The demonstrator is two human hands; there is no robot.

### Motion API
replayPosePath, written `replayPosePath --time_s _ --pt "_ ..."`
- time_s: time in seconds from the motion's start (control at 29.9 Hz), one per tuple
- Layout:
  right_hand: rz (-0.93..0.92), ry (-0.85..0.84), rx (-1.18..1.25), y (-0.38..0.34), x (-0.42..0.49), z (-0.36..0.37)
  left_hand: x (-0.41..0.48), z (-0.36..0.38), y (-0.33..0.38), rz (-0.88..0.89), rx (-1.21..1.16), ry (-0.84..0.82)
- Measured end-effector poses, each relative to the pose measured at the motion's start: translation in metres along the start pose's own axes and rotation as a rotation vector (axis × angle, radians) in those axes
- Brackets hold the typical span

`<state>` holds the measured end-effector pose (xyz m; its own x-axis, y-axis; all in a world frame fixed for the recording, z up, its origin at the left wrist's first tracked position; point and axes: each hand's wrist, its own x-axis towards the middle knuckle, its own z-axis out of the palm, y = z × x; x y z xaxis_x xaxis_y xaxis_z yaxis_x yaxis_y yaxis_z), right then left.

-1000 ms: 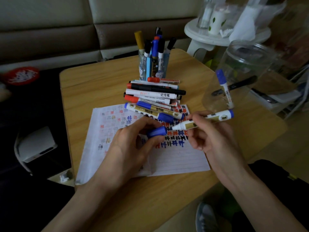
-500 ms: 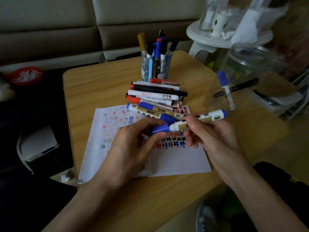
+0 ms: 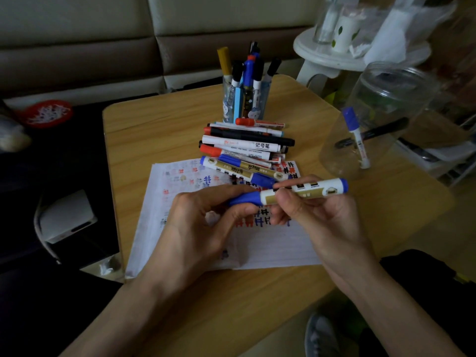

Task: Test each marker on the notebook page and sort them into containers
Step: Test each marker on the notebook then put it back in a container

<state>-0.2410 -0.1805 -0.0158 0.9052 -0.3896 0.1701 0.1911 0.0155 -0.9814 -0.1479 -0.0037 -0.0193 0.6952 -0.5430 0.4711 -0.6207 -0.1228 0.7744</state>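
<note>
A blue-and-white marker [image 3: 306, 190] lies level above the notebook page [image 3: 270, 243]. My right hand [image 3: 322, 215] grips its barrel. My left hand [image 3: 206, 222] pinches its blue cap [image 3: 244, 198], which sits on the marker's left end. A pile of several markers [image 3: 244, 148] lies on the table just beyond the page. A clear pen cup [image 3: 244, 99] behind the pile holds several upright markers. A clear plastic jar [image 3: 381, 119] at the right holds a blue-capped marker [image 3: 356, 137] and a black one.
The wooden table [image 3: 159, 130] ends close at the left and right. A white side stand [image 3: 334, 57] with cups stands behind the jar. A sofa runs along the back. A white device [image 3: 67, 217] sits on the floor at the left.
The cap, held apart from the marker tip a second ago, now sits pushed onto the marker. Both hands have stayed above the page.
</note>
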Motion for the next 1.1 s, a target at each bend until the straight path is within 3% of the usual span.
replayPosePath --time_s 0.27,0.74,0.97,1.1 --pt "-0.069 -0.016 0.008 0.003 -0.001 0.008 -0.002 0.001 -0.001 -0.002 -0.046 0.02" --pt "-0.034 -0.028 0.034 0.01 -0.002 0.009 -0.004 0.008 0.001 -0.011 0.004 0.033" --pt "0.108 0.032 0.088 0.007 0.005 0.005 0.011 -0.004 0.002 -0.104 0.059 -0.097" --pt "0.128 0.062 0.143 -0.013 0.02 -0.02 0.025 -0.006 0.013 -0.147 -0.048 -0.027"
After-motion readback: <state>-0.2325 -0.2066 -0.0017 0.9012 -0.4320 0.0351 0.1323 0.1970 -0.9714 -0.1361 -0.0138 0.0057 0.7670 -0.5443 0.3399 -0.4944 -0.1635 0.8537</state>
